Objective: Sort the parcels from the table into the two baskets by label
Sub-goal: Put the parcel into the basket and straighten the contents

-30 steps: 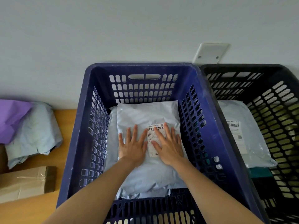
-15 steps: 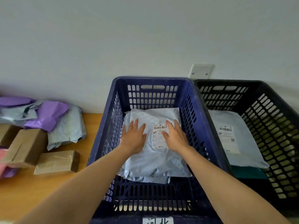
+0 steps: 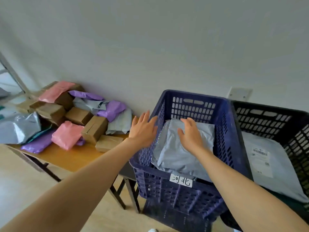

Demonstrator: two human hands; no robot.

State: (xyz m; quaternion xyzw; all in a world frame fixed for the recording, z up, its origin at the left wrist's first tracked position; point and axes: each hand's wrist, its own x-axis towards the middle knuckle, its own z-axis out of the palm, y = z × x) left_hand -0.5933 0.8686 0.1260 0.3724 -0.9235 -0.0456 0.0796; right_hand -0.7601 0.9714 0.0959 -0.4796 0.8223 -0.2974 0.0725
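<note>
while a grey mailer [image 3: 175,156] lies in the blue basket [image 3: 224,124] and a second mailer [image 3: 270,166] in the black basket [image 3: 267,118], i count two sorted; my left hand [image 3: 143,129] and right hand [image 3: 190,136] hover spread, holding nothing, and a heap of boxes and mailers [image 3: 95,126] waits on the table [image 3: 70,158].

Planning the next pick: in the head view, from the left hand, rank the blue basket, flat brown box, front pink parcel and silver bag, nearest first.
1. Blue basket: left wall beside the left hand.
2. Flat brown box: near the table's right end.
3. Front pink parcel: further left.
4. Silver bag: table's far left.
</note>
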